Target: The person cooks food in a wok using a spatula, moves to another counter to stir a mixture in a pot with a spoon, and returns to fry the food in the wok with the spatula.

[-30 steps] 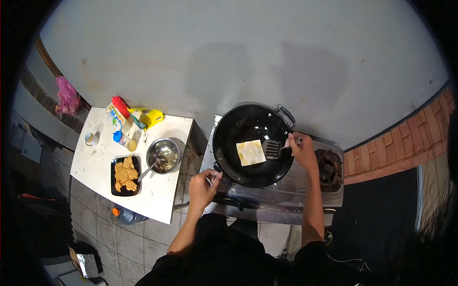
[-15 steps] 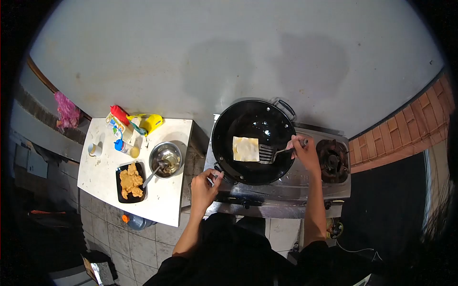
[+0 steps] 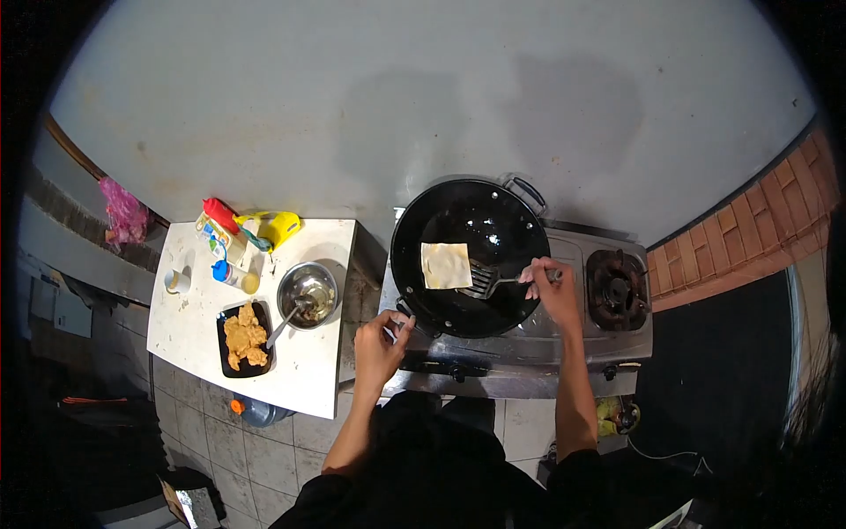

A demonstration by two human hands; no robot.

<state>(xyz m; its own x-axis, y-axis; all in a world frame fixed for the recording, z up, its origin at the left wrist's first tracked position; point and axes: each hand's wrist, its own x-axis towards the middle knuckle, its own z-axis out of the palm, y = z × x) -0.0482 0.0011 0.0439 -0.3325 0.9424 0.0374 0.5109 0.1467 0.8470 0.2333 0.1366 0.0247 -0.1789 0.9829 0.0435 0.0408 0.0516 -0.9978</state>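
Observation:
A black wok [image 3: 493,313] with two loop handles sits on the stove. In it, left of centre, lies a square, pale folded pastry [image 3: 446,266], with shiny oil around it. My right hand [image 3: 551,286] is closed around the handle of a slotted spatula [image 3: 478,280], whose head is at the pastry's lower right edge. Whether the head reaches under the pastry I cannot tell. At the wok's near left side, my left hand [image 3: 382,342] is closed on the wok's handle, which is partly hidden by the fingers.
On the white table [image 3: 189,326] at left stand a black tray of fried pieces [image 3: 245,338], a steel bowl with a spoon [image 3: 307,295], a red bottle [image 3: 218,214], a yellow pack [image 3: 280,229] and a cup [image 3: 176,282]. A second burner [image 3: 617,293] is at right.
The spatula and my right hand have moved left and slightly up the view. The pastry has shifted slightly left and away from me. My left hand stays at the wok's handle.

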